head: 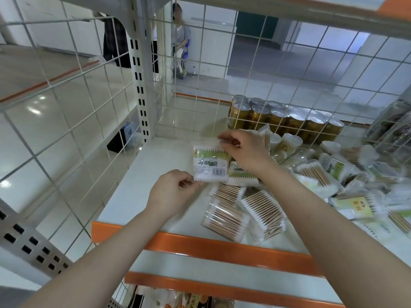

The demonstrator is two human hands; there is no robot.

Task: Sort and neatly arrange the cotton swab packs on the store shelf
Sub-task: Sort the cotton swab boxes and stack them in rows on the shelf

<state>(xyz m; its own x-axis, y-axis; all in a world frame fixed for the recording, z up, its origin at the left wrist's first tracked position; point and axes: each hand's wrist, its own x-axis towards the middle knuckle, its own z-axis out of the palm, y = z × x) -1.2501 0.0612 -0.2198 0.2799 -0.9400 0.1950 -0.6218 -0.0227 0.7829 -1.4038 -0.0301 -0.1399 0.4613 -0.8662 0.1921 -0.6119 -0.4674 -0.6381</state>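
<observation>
I hold one cotton swab pack [210, 163] up off the shelf [142, 181] between both hands, label and barcode facing me, so I can read which kind it is before I give it a place. My left hand [172, 192] pinches its lower left corner, thumb and fingers [185, 182] closed on the plastic edge, while my right hand [242, 150] curls over its upper right edge and grips it there; holding opposite corners keeps the limp pack flat and square. Just under my right fingers a second labelled pack [241, 173] lies flat on the shelf, partly hidden by the one I hold, and I judge it the start of a row I mean to build. Nearer me than my hands, three packs with bare wooden sticks showing [244, 212] lie loosely side by side at different angles, close to the orange shelf lip [222, 245]. To the right of my right arm the unsorted heap of packs [347, 174] sprawls in all directions. Beyond my fingers, behind the wire grid [255, 103], stand gold cans [287, 121]. The bare shelf to the left of my left hand looks like the room for tidy rows, so most of the sorting seems undone.
</observation>
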